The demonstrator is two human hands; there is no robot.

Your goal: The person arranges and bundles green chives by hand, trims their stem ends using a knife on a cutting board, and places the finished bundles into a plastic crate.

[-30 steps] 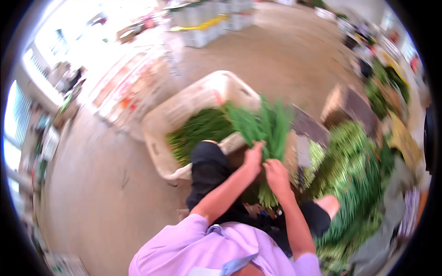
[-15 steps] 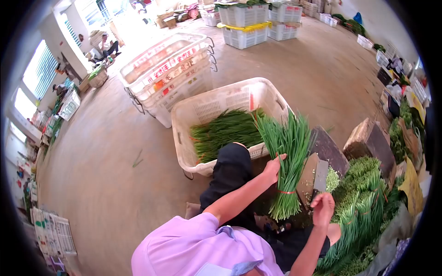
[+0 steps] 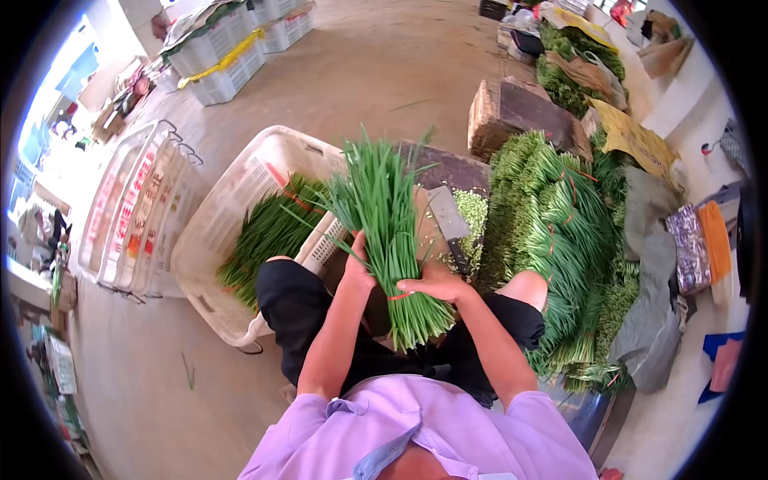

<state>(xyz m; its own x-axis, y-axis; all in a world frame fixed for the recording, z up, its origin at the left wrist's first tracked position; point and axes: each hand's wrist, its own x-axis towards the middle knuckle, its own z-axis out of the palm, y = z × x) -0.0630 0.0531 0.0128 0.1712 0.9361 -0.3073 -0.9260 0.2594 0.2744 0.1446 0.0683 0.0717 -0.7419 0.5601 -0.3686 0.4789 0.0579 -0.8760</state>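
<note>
A bunch of long green stalks [image 3: 380, 216], bound near its cut ends by a thin red band, lies over my lap with its leaf tips pointing away from me. My left hand [image 3: 358, 262] is wrapped round its left side. On the right side my right hand [image 3: 436, 284] grips it beside the band, thumb across the stalks. Just beyond, a cleaver [image 3: 448, 214] rests on a block with chopped pale green bits [image 3: 472, 216] around it. More green bundles fill part of a white plastic basket [image 3: 232, 176] to the left.
A large pile of banded bundles [image 3: 572, 232] lies to the right, beside grey sheeting [image 3: 652, 272] and a wooden block [image 3: 520, 116]. Stacked white crates [image 3: 144, 208] stand at the left, and more crates [image 3: 224, 64] with yellow trim farther back.
The view has swung right. My right hand, off the bunch half a second ago, is back on it near the red band. The bunch's cut ends now tilt to the right.
</note>
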